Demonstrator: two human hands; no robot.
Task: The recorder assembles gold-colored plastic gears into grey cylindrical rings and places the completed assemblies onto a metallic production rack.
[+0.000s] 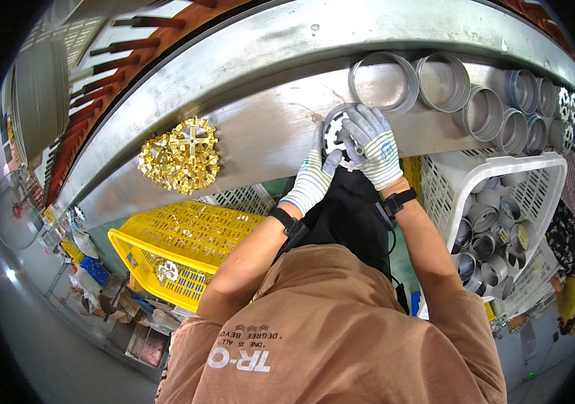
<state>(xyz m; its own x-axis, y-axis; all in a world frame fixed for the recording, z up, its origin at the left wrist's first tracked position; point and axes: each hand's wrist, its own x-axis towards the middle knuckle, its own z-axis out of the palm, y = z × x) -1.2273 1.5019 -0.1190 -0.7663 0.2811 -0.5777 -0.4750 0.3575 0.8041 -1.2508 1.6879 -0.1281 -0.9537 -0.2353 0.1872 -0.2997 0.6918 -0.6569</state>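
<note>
Here, the round toothed disc [331, 137] faces roughly upward.

Your metal bench [267, 128] carries a pile of gold toothed parts [179, 155] on your left. To your right stand open grey rings [464, 84].

A caged fan [19, 207] stands past the left end of the steel workbench [264, 124]; red-brown pegs [167, 22] line its far edge.
</note>
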